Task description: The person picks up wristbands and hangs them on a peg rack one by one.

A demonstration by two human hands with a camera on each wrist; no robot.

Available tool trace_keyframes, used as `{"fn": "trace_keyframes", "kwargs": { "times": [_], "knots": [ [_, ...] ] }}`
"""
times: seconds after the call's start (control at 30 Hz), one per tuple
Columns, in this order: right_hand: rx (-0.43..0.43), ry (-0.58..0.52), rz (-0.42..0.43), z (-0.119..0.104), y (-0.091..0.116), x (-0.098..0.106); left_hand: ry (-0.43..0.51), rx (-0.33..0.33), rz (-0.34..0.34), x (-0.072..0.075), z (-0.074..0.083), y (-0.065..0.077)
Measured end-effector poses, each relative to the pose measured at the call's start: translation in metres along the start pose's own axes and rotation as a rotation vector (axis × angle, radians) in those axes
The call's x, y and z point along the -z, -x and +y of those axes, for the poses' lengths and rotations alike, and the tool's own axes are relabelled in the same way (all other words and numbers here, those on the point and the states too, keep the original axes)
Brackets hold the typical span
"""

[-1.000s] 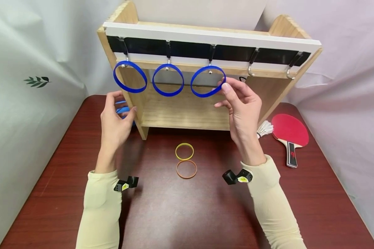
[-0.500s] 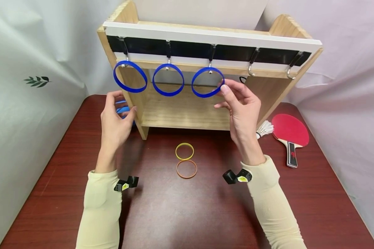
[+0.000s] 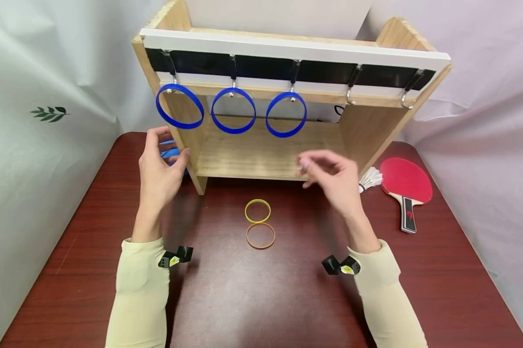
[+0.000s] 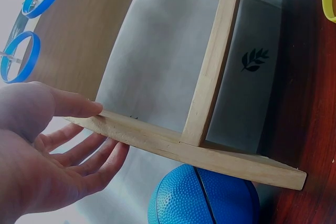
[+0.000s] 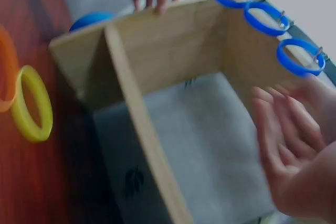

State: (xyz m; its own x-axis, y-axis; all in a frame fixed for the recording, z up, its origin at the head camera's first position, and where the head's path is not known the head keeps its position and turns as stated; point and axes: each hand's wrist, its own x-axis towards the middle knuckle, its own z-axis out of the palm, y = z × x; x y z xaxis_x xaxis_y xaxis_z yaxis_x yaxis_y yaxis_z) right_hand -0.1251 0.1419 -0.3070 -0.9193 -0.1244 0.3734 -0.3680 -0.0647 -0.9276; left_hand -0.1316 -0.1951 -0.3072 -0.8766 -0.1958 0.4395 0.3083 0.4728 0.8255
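Observation:
My left hand (image 3: 159, 169) grips the left side panel (image 4: 157, 139) of a wooden shelf (image 3: 253, 170), thumb on the inner face and fingers behind it. My right hand (image 3: 337, 183) is lowered in front of the shelf's right half, fingers loosely bent and nothing between them. Along the front rail three blue rings hang from hooks: a left ring (image 3: 186, 126), a second ring (image 3: 233, 131) and a third ring (image 3: 283, 135) on the middle hook. The two hooks at the right carry no ring.
On the table (image 3: 253, 299) a yellow ring (image 3: 257, 200) and an orange ring (image 3: 261, 248) lie touching. A shuttlecock (image 3: 371, 180) and a red table tennis paddle (image 3: 407, 181) lie to the right. Behind the left panel sits a blue ball (image 4: 178, 198).
My right hand has let go of the third blue ring and moved down away from it. The ring now hangs by itself on the middle hook. My left hand has stayed in place.

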Motion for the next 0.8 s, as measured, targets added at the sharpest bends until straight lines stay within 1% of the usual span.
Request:
{"fn": "trace_keyframes", "kwargs": {
  "times": [0.1, 0.13, 0.17, 0.23, 0.27, 0.33, 0.4, 0.5, 0.57, 0.8],
  "knots": [
    [-0.112, 0.266, -0.245, 0.009, 0.012, 0.001, 0.003, 0.002, 0.006, 0.0, -0.001, 0.0],
    [-0.142, 0.345, -0.312, 0.011, 0.015, 0.001, 0.004, 0.003, 0.008, 0.0, -0.001, 0.0],
    [-0.165, 0.415, -0.367, 0.014, 0.018, -0.001, 0.005, 0.004, 0.01, 0.001, -0.002, 0.0],
    [-0.177, 0.528, -0.442, 0.02, 0.021, -0.005, 0.005, 0.004, 0.013, 0.001, -0.003, 0.0],
    [-0.177, 0.578, -0.464, 0.023, 0.023, -0.007, 0.005, 0.004, 0.014, 0.001, -0.003, 0.0],
    [-0.184, 0.642, -0.494, 0.029, 0.025, -0.012, 0.002, 0.003, 0.014, 0.0, -0.004, 0.0],
    [-0.206, 0.676, -0.521, 0.035, 0.027, -0.016, 0.0, 0.003, 0.014, 0.0, -0.004, 0.0],
    [-0.266, 0.699, -0.562, 0.042, 0.03, -0.021, -0.003, 0.004, 0.013, 0.0, -0.004, -0.001],
    [-0.296, 0.732, -0.585, 0.047, 0.032, -0.024, -0.004, 0.003, 0.012, 0.0, -0.005, -0.001],
    [-0.321, 0.887, -0.613, 0.06, 0.038, -0.031, -0.009, 0.002, 0.003, -0.002, -0.005, -0.002]
  ]
}}
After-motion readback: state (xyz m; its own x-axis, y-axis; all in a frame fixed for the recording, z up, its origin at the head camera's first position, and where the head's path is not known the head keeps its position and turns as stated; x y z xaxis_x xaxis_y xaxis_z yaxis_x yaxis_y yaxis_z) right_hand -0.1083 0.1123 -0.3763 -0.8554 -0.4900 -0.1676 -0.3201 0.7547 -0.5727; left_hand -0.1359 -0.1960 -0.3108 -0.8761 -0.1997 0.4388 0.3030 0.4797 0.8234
